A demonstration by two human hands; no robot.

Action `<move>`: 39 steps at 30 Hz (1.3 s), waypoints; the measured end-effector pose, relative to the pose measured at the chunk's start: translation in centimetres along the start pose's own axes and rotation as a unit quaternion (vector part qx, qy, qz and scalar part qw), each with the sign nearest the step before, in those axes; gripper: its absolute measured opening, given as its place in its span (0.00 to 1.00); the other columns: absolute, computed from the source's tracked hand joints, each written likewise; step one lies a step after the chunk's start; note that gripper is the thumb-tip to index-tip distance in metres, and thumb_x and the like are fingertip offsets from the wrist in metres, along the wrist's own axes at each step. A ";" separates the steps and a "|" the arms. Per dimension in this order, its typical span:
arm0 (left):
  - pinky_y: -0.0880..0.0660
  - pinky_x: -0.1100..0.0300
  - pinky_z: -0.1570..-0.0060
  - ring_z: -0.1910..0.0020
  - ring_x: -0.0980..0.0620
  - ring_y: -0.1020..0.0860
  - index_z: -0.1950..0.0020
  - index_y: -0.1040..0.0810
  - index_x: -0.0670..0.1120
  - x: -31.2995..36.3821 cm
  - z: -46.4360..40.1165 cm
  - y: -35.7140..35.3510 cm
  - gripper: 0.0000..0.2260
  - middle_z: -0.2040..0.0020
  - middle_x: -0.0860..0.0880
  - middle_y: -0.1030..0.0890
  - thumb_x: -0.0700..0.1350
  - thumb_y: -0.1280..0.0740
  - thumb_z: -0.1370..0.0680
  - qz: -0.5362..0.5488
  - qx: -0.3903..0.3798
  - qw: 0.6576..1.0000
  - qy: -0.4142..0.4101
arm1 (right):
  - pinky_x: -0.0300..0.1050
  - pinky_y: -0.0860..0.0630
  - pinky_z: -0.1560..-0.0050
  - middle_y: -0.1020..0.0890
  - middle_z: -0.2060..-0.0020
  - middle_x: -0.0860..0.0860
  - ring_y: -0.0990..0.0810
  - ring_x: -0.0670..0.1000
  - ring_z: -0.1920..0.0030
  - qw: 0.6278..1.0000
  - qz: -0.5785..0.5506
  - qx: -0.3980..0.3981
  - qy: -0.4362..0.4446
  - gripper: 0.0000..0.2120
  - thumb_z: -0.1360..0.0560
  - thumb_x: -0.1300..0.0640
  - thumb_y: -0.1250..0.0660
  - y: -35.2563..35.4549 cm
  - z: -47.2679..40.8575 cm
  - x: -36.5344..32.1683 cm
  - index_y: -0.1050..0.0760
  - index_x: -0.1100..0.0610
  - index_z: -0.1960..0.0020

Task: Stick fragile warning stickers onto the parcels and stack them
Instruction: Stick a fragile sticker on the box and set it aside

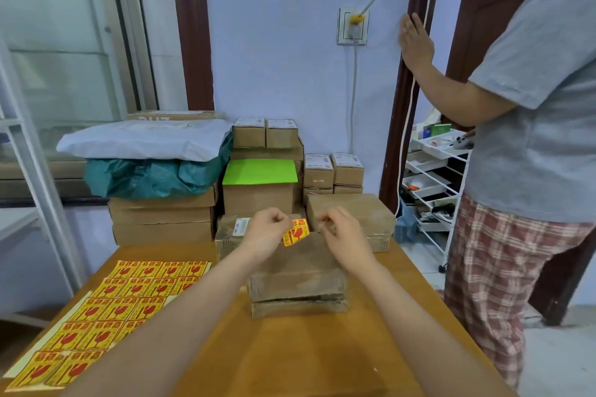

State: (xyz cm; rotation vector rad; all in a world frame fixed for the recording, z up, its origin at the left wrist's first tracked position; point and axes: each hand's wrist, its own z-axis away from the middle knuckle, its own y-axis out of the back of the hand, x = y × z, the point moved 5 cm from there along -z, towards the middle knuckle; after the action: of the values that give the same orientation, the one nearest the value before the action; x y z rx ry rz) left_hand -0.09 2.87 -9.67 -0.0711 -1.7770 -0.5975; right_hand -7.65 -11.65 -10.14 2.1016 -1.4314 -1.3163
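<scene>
A yellow-and-red fragile sticker point(296, 233) hangs in the air above a brown cardboard parcel point(298, 280) in the middle of the wooden table. My left hand point(266, 232) pinches its left edge. My right hand point(342, 232) hovers just right of the sticker with curled fingers; whether it touches the sticker is unclear. The parcel rests on another flat box. A sheet of several fragile stickers point(106, 309) lies on the table to the left.
More parcels point(354, 213) stand behind, with stacked boxes point(161, 216), a green-topped box point(259, 171) and plastic mailers point(145, 138) against the wall. A person in a grey shirt point(532, 106) stands at the right by a white wire rack point(432, 177).
</scene>
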 end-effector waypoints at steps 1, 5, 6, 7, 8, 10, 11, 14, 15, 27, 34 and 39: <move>0.28 0.53 0.58 0.62 0.48 0.25 0.65 0.27 0.46 -0.3 -0.3 -0.1 0.10 0.62 0.45 0.23 0.40 0.34 0.23 0.004 -0.002 1.000 0.004 | 0.38 0.29 0.52 0.24 0.54 0.47 0.26 0.46 0.53 0.999 -0.039 -0.002 -0.029 0.06 0.21 0.61 0.38 -0.1 -0.5 0.1 0.23 0.59 0.47; 0.31 0.57 0.57 0.61 0.50 0.27 0.65 0.27 0.45 -2.2 -0.8 -0.7 0.10 0.63 0.48 0.24 0.41 0.35 0.23 0.005 -0.003 1.000 0.023 | 0.37 0.35 0.64 0.25 0.65 0.47 0.28 0.45 0.63 0.982 -0.120 -0.084 -0.118 0.13 0.18 0.51 0.43 -2.2 -1.5 0.0 0.28 0.53 0.60; 0.32 0.58 0.59 0.61 0.51 0.27 0.64 0.27 0.45 -2.7 -0.8 -0.8 0.10 0.63 0.48 0.24 0.42 0.35 0.23 0.005 -0.003 1.000 0.030 | 0.39 0.35 0.64 0.25 0.65 0.48 0.28 0.46 0.63 0.978 -0.129 -0.097 -0.133 0.14 0.18 0.50 0.43 -2.7 -1.4 -0.1 0.28 0.53 0.60; 0.32 0.58 0.59 0.62 0.51 0.27 0.64 0.27 0.44 -3.1 -0.8 -0.8 0.10 0.63 0.48 0.24 0.42 0.35 0.22 0.007 -0.003 0.999 0.036 | 0.41 0.33 0.61 0.24 0.62 0.49 0.27 0.47 0.61 0.974 -0.135 -0.104 -0.147 0.14 0.19 0.50 0.43 -3.1 -1.2 0.1 0.26 0.55 0.58; 0.32 0.58 0.59 0.62 0.51 0.27 0.63 0.27 0.44 -3.5 -0.9 -0.7 0.10 0.63 0.48 0.24 0.43 0.35 0.22 0.011 -0.004 0.999 0.039 | 0.42 0.32 0.57 0.22 0.59 0.50 0.26 0.48 0.58 0.972 -0.138 -0.104 -0.158 0.13 0.19 0.51 0.42 -3.4 -1.1 0.2 0.23 0.57 0.53; 0.31 0.57 0.58 0.61 0.51 0.27 0.62 0.26 0.43 -3.9 -1.0 -0.6 0.09 0.63 0.48 0.24 0.44 0.35 0.22 0.010 -0.009 0.999 0.042 | 0.43 0.30 0.52 0.20 0.52 0.52 0.24 0.49 0.52 0.973 -0.136 -0.094 -0.161 0.12 0.20 0.54 0.40 -3.7 -0.9 0.5 0.21 0.60 0.47; 0.31 0.57 0.58 0.61 0.51 0.27 0.61 0.26 0.43 -4.0 -1.0 -0.6 0.09 0.63 0.48 0.24 0.44 0.35 0.22 0.007 -0.013 0.999 0.041 | 0.43 0.30 0.52 0.19 0.50 0.53 0.24 0.49 0.51 0.975 -0.132 -0.091 -0.156 0.12 0.20 0.54 0.39 -3.9 -0.8 0.6 0.21 0.61 0.47; 0.31 0.57 0.58 0.62 0.52 0.27 0.60 0.24 0.41 -3.9 -0.9 -0.6 0.09 0.64 0.50 0.24 0.44 0.35 0.22 -0.016 -0.014 1.000 0.023 | 0.42 0.31 0.56 0.19 0.51 0.55 0.23 0.51 0.51 0.977 -0.128 -0.084 -0.148 0.10 0.22 0.56 0.37 -4.0 -0.7 0.7 0.20 0.62 0.50; 0.30 0.57 0.57 0.61 0.52 0.26 0.59 0.23 0.41 -3.9 -0.9 -0.6 0.09 0.63 0.50 0.22 0.43 0.35 0.22 -0.025 -0.013 0.999 0.015 | 0.41 0.31 0.56 0.19 0.52 0.55 0.23 0.51 0.51 0.977 -0.132 -0.082 -0.147 0.10 0.22 0.57 0.36 -4.0 -0.6 0.9 0.20 0.62 0.51; 0.27 0.57 0.55 0.58 0.52 0.24 0.55 0.20 0.39 -4.6 -0.9 -0.7 0.10 0.58 0.47 0.20 0.45 0.35 0.21 -0.046 -0.015 0.998 -0.028 | 0.48 0.29 0.44 0.22 0.50 0.56 0.24 0.52 0.49 0.971 -0.164 -0.109 -0.132 0.08 0.24 0.55 0.33 -4.2 -0.3 1.3 0.19 0.59 0.56; 0.25 0.55 0.52 0.57 0.51 0.22 0.55 0.20 0.43 -4.6 -0.9 -0.7 0.07 0.58 0.49 0.19 0.45 0.34 0.21 -0.041 -0.016 0.998 -0.033 | 0.46 0.30 0.49 0.22 0.53 0.56 0.24 0.51 0.52 0.970 -0.178 -0.100 -0.133 0.07 0.25 0.60 0.33 -4.2 -0.3 1.4 0.22 0.63 0.60; 0.25 0.59 0.52 0.58 0.53 0.23 0.56 0.21 0.42 -4.4 -0.8 -0.8 0.04 0.60 0.50 0.20 0.42 0.33 0.23 -0.034 -0.014 0.999 -0.037 | 0.45 0.31 0.52 0.23 0.58 0.53 0.25 0.50 0.54 0.973 -0.168 -0.086 -0.130 0.08 0.26 0.63 0.33 -3.9 -0.3 1.5 0.21 0.67 0.59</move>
State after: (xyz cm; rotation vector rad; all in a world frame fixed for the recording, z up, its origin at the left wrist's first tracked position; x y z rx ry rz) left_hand 1.70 2.97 -13.83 -0.0532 -1.8491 -0.6756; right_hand -4.97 -11.12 -13.30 2.1832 -1.0278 -1.8299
